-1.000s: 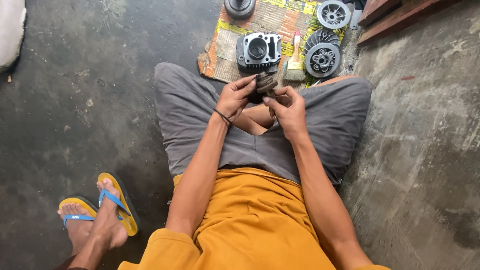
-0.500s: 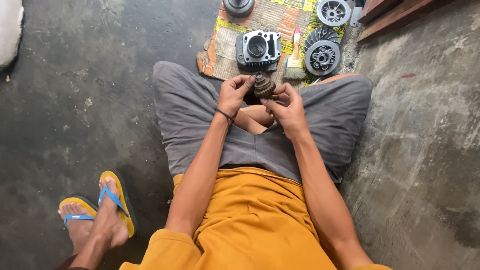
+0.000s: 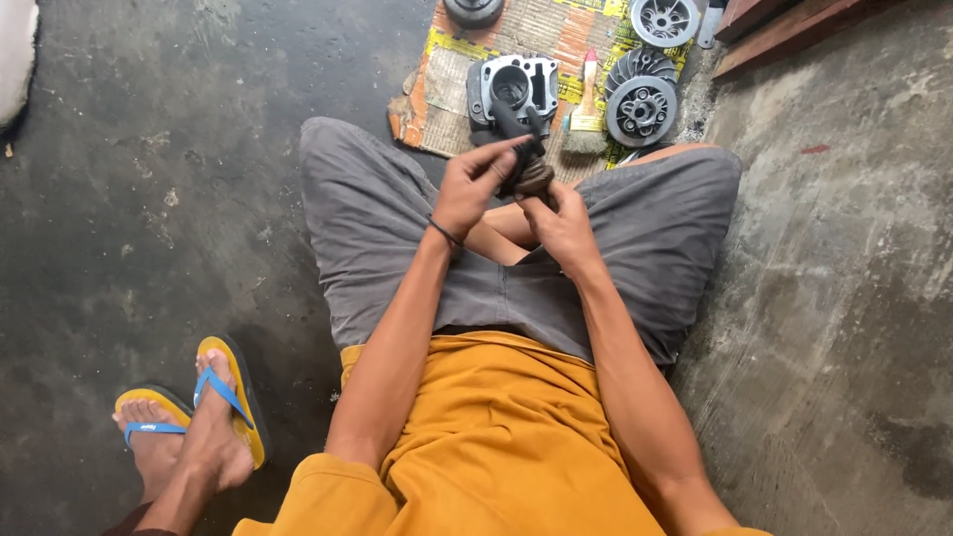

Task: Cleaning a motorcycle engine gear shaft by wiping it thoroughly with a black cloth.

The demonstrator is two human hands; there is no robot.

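Over the lap, left hand (image 3: 475, 187) and right hand (image 3: 558, 220) clamp a dark metal part (image 3: 524, 159), clear of the mat (image 3: 576, 30).

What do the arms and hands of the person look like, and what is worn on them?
Both arms are bare along the forearms, with no gloves on the left hand or the right hand. A thin dark band circles the left wrist. The right wrist shows no band or watch. Short mustard-yellow sleeves of the shirt appear at the lower picture edge.
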